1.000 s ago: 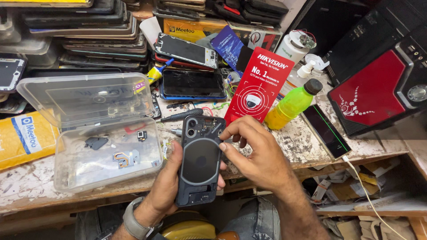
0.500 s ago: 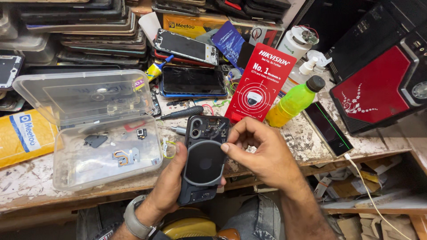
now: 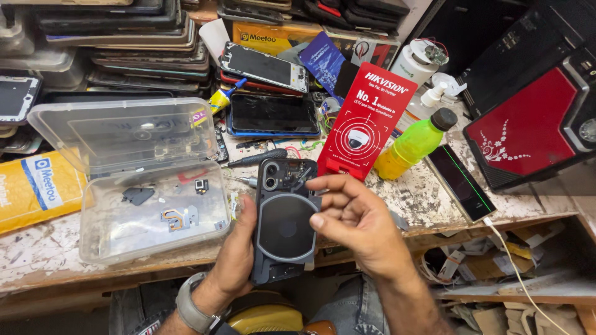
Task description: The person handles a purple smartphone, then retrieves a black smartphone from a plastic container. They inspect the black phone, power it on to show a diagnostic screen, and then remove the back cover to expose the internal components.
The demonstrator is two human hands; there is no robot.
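Opened phone (image 3: 284,231) tilted slightly left versus a second ago, gripped by left hand (image 3: 239,248). Right hand (image 3: 354,220) pinched at top-right corner near camera cluster; holding anything there, cannot tell.

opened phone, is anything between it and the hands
Nothing visible. The left hand grips the opened phone along its left edge, and the right hand touches its upper right edge directly.
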